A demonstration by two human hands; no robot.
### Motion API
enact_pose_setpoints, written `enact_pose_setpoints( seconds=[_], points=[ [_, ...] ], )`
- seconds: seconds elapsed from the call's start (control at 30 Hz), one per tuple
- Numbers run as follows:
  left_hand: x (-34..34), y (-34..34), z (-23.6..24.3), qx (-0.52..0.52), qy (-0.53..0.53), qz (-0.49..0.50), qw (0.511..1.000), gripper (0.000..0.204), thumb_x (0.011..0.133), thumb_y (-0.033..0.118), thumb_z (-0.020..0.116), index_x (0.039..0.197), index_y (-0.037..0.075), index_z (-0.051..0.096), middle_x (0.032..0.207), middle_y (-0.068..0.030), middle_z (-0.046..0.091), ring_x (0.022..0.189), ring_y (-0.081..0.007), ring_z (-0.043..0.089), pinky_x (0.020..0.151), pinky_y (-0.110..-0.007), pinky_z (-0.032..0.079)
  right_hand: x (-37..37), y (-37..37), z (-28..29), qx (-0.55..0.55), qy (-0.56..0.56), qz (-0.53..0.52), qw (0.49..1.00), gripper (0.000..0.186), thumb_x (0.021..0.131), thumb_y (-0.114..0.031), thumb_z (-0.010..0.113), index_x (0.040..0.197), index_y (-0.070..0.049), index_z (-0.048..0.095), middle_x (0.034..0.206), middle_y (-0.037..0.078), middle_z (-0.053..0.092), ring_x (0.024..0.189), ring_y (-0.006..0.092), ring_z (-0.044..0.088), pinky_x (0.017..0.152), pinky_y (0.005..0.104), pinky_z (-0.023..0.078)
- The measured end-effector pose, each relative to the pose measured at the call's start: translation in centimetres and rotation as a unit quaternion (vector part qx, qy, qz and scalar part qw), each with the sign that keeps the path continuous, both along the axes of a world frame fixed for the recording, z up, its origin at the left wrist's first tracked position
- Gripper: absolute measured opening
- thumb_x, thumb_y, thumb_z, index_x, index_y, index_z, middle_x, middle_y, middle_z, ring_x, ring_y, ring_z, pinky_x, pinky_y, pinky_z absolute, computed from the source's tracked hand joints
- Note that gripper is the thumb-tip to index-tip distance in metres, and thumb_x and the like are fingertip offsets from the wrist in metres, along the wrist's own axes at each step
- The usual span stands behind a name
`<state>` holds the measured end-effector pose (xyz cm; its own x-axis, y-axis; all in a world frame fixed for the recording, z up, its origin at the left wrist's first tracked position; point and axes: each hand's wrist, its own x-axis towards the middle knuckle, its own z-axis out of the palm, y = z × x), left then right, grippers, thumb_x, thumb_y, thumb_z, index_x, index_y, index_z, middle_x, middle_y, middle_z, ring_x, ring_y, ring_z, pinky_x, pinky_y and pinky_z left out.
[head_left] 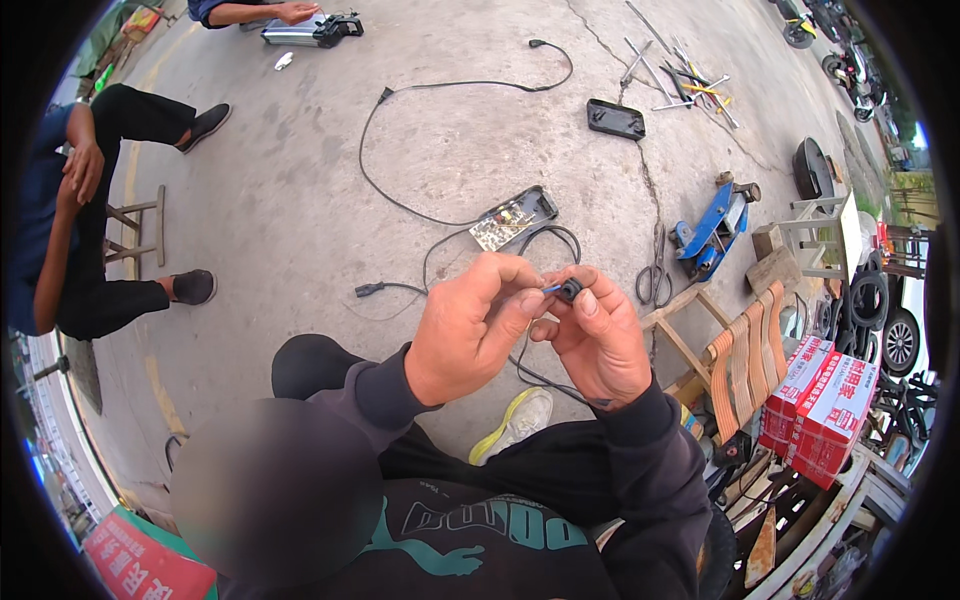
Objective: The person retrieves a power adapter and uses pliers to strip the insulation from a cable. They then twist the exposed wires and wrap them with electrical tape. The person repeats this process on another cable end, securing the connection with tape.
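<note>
My left hand pinches a thin blue piece, perhaps a wire, at the middle of the view. Beside it, my right hand grips a small black plug or connector that the blue piece meets. A black cable hangs below my hands. Just beyond them on the concrete lies an open case with a circuit board inside. A second plug rests to the left on its cord.
Two other people are nearby, one by a silver battery case. Scattered tools, a black lid, scissors, a blue jack, a folding chair and red boxes are ahead and right.
</note>
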<state>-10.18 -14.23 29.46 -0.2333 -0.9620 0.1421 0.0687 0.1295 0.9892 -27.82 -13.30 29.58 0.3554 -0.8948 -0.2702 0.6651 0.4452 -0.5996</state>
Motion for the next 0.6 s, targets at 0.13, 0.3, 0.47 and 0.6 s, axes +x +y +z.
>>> enact_pose_setpoints(
  seconds=[0.13, 0.3, 0.47, 0.6],
  points=[
    [-0.19, 0.01, 0.2, -0.016, 0.017, 0.013, 1.0, 0.01, 0.096, 0.003, 0.059, 0.104, -0.002, 0.057, 0.091, -0.0109, 0.067, 0.074, -0.013, 0.07, 0.062, -0.025, 0.054, 0.31, 0.08, -0.35, 0.006, -0.011, -0.01, 1.0, 0.026, 0.099, -0.019, 0.058, 0.119, -0.003, 0.059, 0.112, 0.009, 0.064, 0.103, 0.0184, 0.062, 0.082, 0.0341, 0.053],
    [0.22, -0.03, 0.57, -0.03, -0.027, 0.01, 0.999, 0.013, 0.095, 0.003, 0.06, 0.107, -0.001, 0.057, 0.088, -0.0085, 0.063, 0.078, -0.0107, 0.064, 0.064, -0.023, 0.049, 0.53, 0.06, -0.61, 0.01, -0.012, -0.021, 1.0, 0.024, 0.099, -0.017, 0.058, 0.119, -0.003, 0.058, 0.115, 0.008, 0.064, 0.104, 0.0185, 0.062, 0.082, 0.0343, 0.053],
    [0.2, -0.28, -0.09, -0.079, -0.054, 0.025, 0.995, 0.014, 0.092, 0.0, 0.061, 0.105, 0.0, 0.058, 0.086, -0.0089, 0.063, 0.073, -0.011, 0.062, 0.061, -0.024, 0.047, 0.51, 0.03, -0.56, 0.012, -0.002, -0.025, 1.0, 0.023, 0.098, -0.015, 0.059, 0.119, -0.003, 0.059, 0.116, 0.008, 0.064, 0.104, 0.0181, 0.063, 0.082, 0.0329, 0.053],
    [0.17, -0.48, -0.12, -0.099, -0.065, 0.025, 0.993, 0.014, 0.09, -0.002, 0.063, 0.103, 0.001, 0.06, 0.085, -0.0093, 0.064, 0.071, -0.013, 0.062, 0.06, -0.024, 0.047, 0.51, 0.06, -0.36, 0.015, 0.013, -0.029, 0.999, 0.024, 0.098, -0.015, 0.06, 0.118, -0.003, 0.059, 0.115, 0.008, 0.064, 0.103, 0.0172, 0.063, 0.081, 0.032, 0.053]
  ],
)
